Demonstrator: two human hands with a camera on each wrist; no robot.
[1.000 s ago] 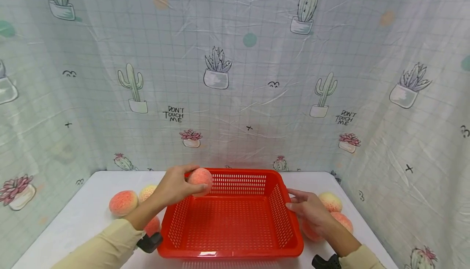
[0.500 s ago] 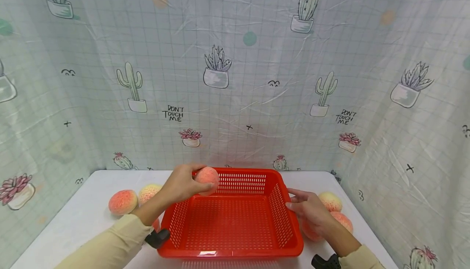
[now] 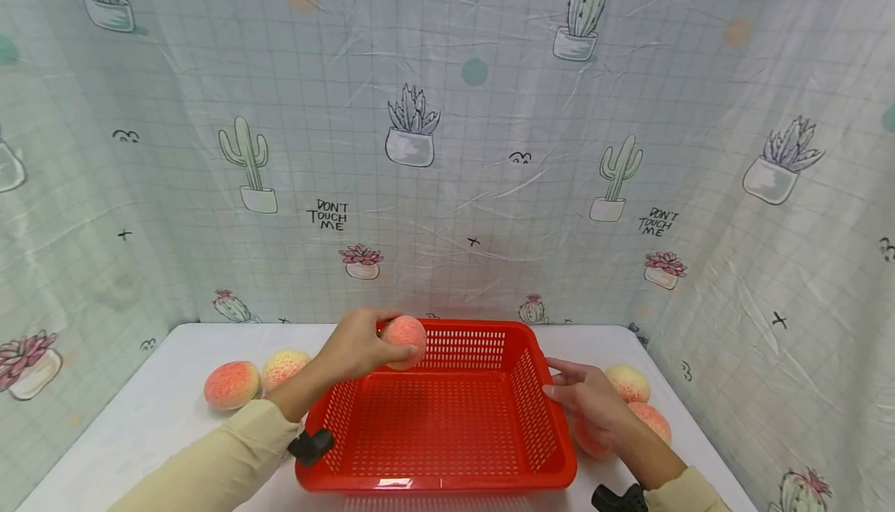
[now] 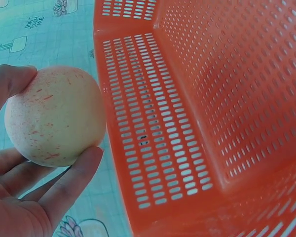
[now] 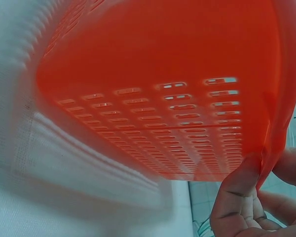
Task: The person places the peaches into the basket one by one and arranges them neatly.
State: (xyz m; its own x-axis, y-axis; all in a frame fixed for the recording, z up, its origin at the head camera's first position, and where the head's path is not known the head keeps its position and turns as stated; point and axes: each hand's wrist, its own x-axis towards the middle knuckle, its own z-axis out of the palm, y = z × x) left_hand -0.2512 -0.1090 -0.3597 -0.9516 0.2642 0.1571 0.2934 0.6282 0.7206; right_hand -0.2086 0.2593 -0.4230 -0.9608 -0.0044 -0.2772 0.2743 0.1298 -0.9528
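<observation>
My left hand (image 3: 360,347) grips a pinkish peach (image 3: 405,343) above the far left part of a red plastic basket (image 3: 437,482). In the left wrist view, thumb and fingers curl round the pale, red-flecked peach (image 4: 59,116), close to the basket's rim (image 4: 119,163). At the basket's right side, my right hand (image 3: 590,399) pinches the rim. The right wrist view shows thumb and fingers (image 5: 234,195) on either side of that rim, with the slotted outer wall (image 5: 153,54) beside them. The basket's visible floor holds nothing.
Left of the basket lie an orange-red peach (image 3: 232,385) and a yellow speckled peach (image 3: 283,370). On the right are a yellowish peach (image 3: 628,384), a pink peach (image 3: 652,421) and another peach (image 3: 593,440) partly behind my hand. A cactus-print curtain (image 3: 447,186) encloses the white table (image 3: 154,419).
My left hand has carried the peach rightward over the basket's far left area. The right hand stays on the rim. A peach beside the basket is now hidden by my left forearm.
</observation>
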